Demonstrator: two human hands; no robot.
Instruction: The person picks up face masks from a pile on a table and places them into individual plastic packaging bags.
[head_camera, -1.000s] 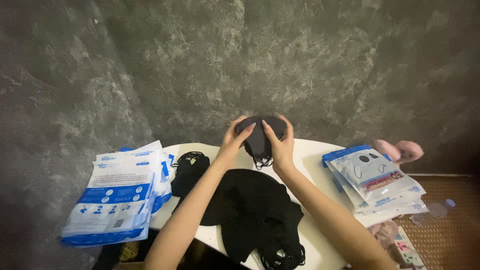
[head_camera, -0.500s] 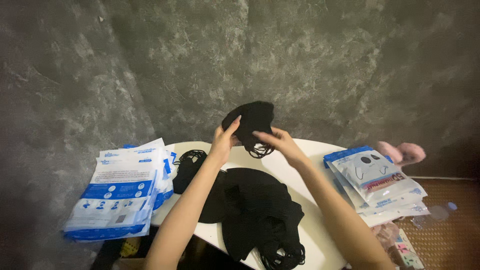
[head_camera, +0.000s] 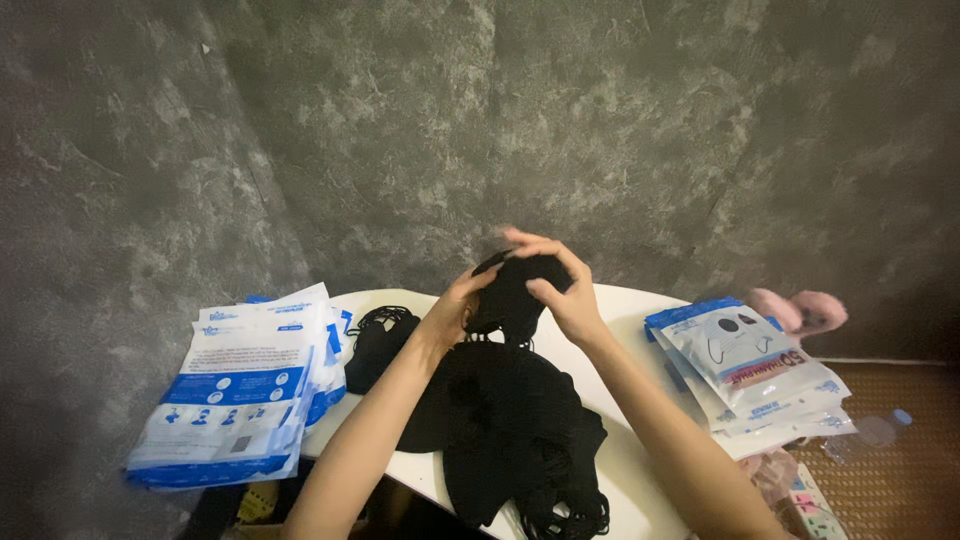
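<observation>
Mask in hand: 1 black face mask, held up above the far part of the pile of black masks, between both hands.
Left hand: left hand closed on the left edge of the black face mask, fingers curled in.
Right hand: right hand closed on the right edge and top of the same mask, fingers arched over it.
Pile: pile of black masks lies on the white desk, directly below the held mask, ear loops trailing at its near end.
Loose mask: 1 further black mask lies flat just left of the pile.
Left stack: white-and-blue pouches, well left of the pile, overhanging the desk edge.
Right stack: printed pouches, right of the pile.
Pink item: soft pink thing, beyond the right stack.
</observation>
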